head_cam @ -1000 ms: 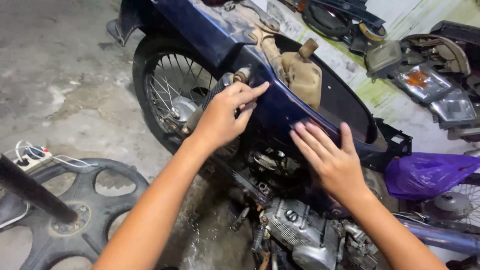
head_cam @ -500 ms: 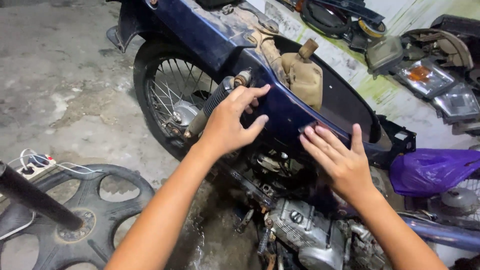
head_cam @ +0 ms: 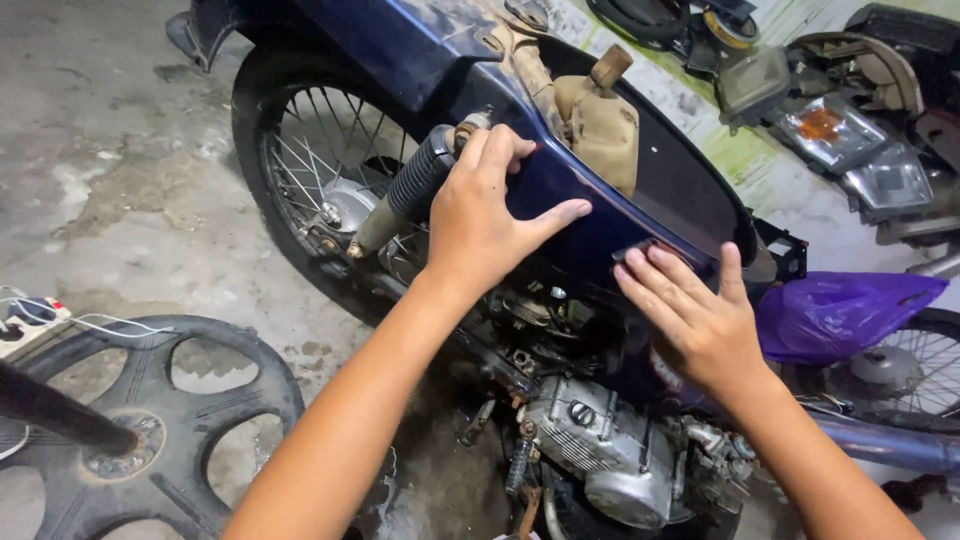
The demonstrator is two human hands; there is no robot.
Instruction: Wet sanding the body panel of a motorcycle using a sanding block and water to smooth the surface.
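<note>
Both hands lie flat on the dark blue side panel (head_cam: 600, 225) of a small motorcycle seen from above. The panel's long axis runs diagonally — from upper left, near the rear wheel (head_cam: 320, 190), down to lower right toward the purple plastic bag (head_cam: 840, 315). Left hand (head_cam: 485, 220): spread wide, palm against the panel's rearward end, fingertips reaching the top edge just beside the black shock absorber (head_cam: 410, 190), thumb stretched along the panel face; it grips nothing. Right hand (head_cam: 700, 320): fingers straight and close together, pressed on the panel's lower forward end, above the grey engine (head_cam: 600, 450); it too encloses nothing. The panel thus lies directly under both palms, spanning between them — the left hand sits higher and further back, the right lower and further forward. A tan tank (head_cam: 600, 125) shows in the open bay behind the panel's top edge. A black cast wheel (head_cam: 150, 420) lies on the concrete floor (head_cam: 100, 150), well apart at lower left.
</note>
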